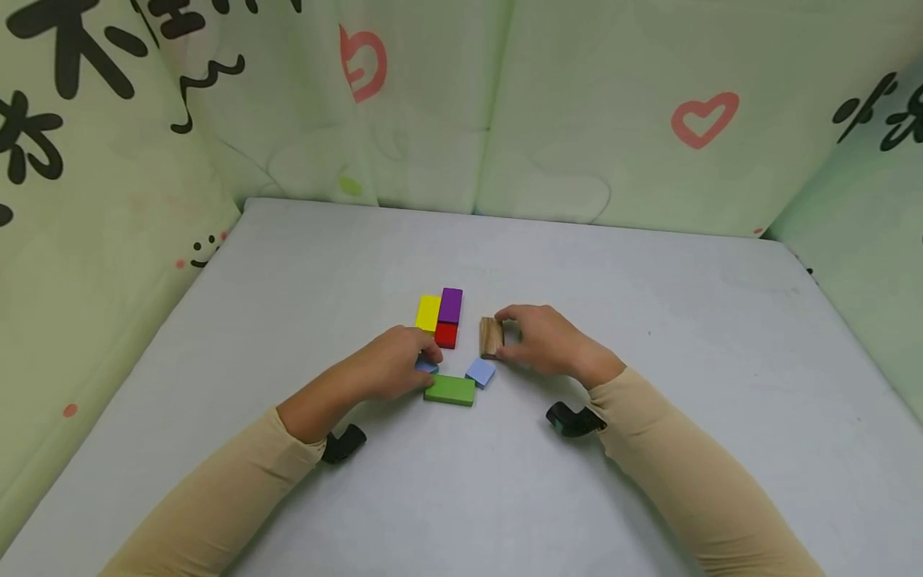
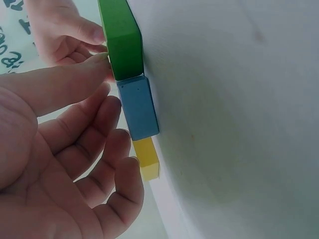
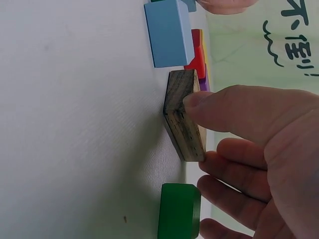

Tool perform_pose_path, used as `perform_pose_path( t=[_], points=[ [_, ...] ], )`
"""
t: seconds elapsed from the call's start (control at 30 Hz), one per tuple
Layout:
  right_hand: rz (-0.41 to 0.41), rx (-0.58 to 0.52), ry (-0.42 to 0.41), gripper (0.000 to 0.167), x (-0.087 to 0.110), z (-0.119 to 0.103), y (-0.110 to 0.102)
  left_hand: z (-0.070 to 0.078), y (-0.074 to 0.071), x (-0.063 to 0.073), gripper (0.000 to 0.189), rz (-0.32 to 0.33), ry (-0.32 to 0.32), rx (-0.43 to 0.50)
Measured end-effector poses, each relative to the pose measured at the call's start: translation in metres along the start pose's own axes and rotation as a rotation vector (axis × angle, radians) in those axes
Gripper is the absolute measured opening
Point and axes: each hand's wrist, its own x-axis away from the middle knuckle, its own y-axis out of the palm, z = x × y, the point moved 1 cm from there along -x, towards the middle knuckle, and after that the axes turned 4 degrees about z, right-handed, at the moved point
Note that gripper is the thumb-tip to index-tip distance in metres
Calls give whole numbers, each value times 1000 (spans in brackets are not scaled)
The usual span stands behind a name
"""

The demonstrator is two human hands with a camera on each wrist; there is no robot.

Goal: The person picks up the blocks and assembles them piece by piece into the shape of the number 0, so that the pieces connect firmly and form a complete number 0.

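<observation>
My left hand (image 1: 395, 361) pinches a blue block (image 1: 427, 366), which is partly covered by the fingers. In the left wrist view, that blue block (image 2: 138, 107) stands between a green block (image 2: 122, 42) and a yellow block (image 2: 146, 157), with the left thumb beside the green one. My right hand (image 1: 550, 340) holds a brown wood-grain block (image 1: 492, 338) between thumb and fingers. A second blue block (image 1: 480, 373) sits at an angle by the right end of the long green block (image 1: 449, 390). Another green block (image 3: 179, 211) appears near the right fingers in the right wrist view.
Beyond the left hand, a yellow block (image 1: 428, 312), a purple block (image 1: 450, 305) and a red block (image 1: 446, 335) lie together. The white table (image 1: 649, 449) is bordered by pale green printed curtains (image 1: 577, 104). Black wrist cameras (image 1: 573, 420) stick out below the sleeves.
</observation>
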Motion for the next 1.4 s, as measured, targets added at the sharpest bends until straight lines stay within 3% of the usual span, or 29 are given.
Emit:
perform_pose_path(
  t=[1.03,1.4],
  points=[
    [21,-1,-30,51,5,-2,1,0,-1,0,30,5,11,-8],
    [10,-3,3,53,1,-3,1,0,0,0,30,3,1,-2]
  ],
)
